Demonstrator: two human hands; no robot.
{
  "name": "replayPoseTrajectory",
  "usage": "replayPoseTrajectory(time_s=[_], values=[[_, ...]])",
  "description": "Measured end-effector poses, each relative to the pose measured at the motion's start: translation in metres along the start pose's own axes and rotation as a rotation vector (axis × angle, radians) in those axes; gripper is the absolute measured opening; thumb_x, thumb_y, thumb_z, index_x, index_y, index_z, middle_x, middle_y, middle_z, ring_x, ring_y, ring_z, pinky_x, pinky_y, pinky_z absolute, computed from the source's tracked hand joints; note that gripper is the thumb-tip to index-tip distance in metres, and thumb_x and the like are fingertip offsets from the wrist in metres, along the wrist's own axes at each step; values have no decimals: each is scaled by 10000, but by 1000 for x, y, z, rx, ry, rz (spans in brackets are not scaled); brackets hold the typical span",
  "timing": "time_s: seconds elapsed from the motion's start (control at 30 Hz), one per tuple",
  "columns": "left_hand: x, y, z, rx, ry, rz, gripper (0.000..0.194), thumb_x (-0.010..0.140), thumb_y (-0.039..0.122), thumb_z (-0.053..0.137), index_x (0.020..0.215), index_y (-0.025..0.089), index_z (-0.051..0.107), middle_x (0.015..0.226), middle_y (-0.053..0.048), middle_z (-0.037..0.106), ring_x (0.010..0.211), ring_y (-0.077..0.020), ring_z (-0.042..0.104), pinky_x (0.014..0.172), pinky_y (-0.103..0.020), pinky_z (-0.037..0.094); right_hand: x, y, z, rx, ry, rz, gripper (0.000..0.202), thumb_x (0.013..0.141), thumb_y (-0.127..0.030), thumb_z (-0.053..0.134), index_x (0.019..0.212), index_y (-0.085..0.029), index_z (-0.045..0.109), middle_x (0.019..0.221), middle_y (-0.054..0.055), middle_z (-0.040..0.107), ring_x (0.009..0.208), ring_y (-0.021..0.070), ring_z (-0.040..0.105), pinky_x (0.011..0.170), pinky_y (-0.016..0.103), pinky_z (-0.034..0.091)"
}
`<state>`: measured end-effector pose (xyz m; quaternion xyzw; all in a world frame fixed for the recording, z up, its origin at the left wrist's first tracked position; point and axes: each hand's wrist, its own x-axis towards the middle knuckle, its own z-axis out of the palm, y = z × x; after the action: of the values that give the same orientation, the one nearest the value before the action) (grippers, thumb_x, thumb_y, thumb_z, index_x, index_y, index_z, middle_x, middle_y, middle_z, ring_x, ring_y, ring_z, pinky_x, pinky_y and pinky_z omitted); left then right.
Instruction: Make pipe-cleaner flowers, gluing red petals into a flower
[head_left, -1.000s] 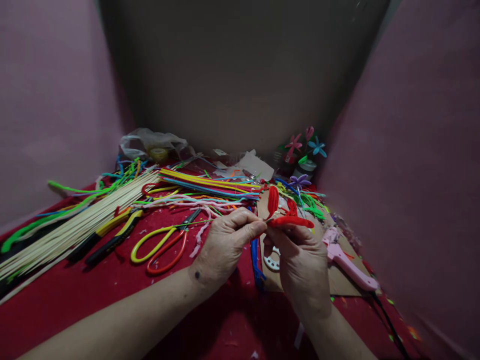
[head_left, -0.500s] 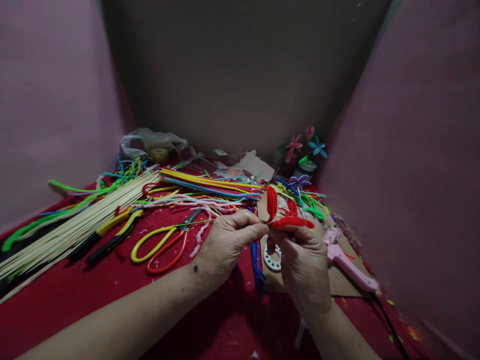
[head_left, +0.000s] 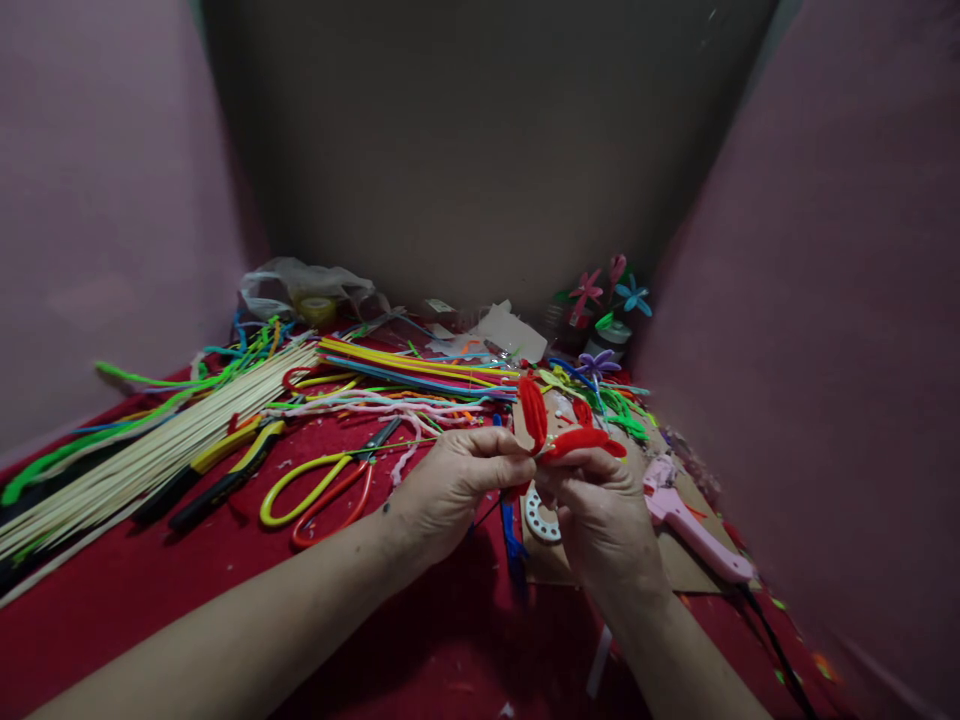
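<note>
Fuzzy red petals [head_left: 533, 412] stand up and spread right between my two hands. My left hand [head_left: 465, 485] pinches their base, where thin stems meet, and a thin green stem [head_left: 405, 443] runs out leftward from it. My right hand [head_left: 607, 510] has its thumb and fingers closed on the right-hand red petal [head_left: 581, 441]. The fingertips of both hands are close together. Below them, partly covered by my right hand, a white ring with holes [head_left: 541, 517] lies on brown cardboard [head_left: 551, 567].
Scissors with yellow and red handles [head_left: 330, 500], pliers [head_left: 225, 470] and pale sticks [head_left: 172, 430] lie left on the red cloth [head_left: 187, 600]. Coloured pipe cleaners [head_left: 420, 365] lie behind. A pink glue gun [head_left: 694, 525] rests right, with fuzzy flowers [head_left: 632, 294] at the back right.
The upright red petal has shifted slightly left and tilted, and more red shows below my left fingertips. My left hand has turned a little. Both hands keep their hold.
</note>
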<state>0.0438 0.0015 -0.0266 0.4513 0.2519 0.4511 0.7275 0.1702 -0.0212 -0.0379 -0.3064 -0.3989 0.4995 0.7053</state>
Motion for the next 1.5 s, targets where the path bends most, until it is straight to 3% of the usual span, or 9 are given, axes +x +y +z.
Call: replayPoseTrajectory(time_s=[0.27,0.43,0.7,1.0,1.13,1.5], values=[[-1,-1,2,-138,-13,-79,155,584,158,742,575,113,594,580,11,584,548,-72,511,587,-200,405,1,-3,-2,40,2,137,151,482,-97,764,560,-209,699,583,-32,657,574,101,560,603,232,466],[-2,-1,2,-147,-101,-116,143,673,199,680,653,133,555,604,-18,608,537,-146,591,477,-256,481,0,-4,1,95,67,244,159,434,-129,794,521,-193,677,551,-26,651,474,95,529,458,215,424],[-1,0,4,-134,-83,-117,135,688,180,662,688,135,535,516,11,595,367,-95,540,332,-173,426,1,-3,1,142,75,230,155,440,-102,777,531,-182,681,547,-23,655,526,91,557,538,209,435],[1,-7,1,-135,-23,-79,185,645,212,708,666,137,540,488,26,569,346,-63,487,313,-146,370,0,-4,-1,145,43,295,138,476,-121,769,577,-183,699,567,-13,658,523,109,559,543,233,440],[0,-5,3,-145,-21,-84,190,652,224,709,658,144,537,483,32,555,349,-52,466,312,-132,323,-1,-2,-4,164,30,295,145,487,-122,769,600,-187,705,595,-13,668,563,116,574,590,243,455],[0,-6,1,-129,13,-108,208,639,234,721,652,144,535,474,35,542,348,-36,420,341,-139,256,0,0,1,143,81,248,139,452,-152,788,560,-188,708,561,-14,658,522,100,549,539,219,443]])
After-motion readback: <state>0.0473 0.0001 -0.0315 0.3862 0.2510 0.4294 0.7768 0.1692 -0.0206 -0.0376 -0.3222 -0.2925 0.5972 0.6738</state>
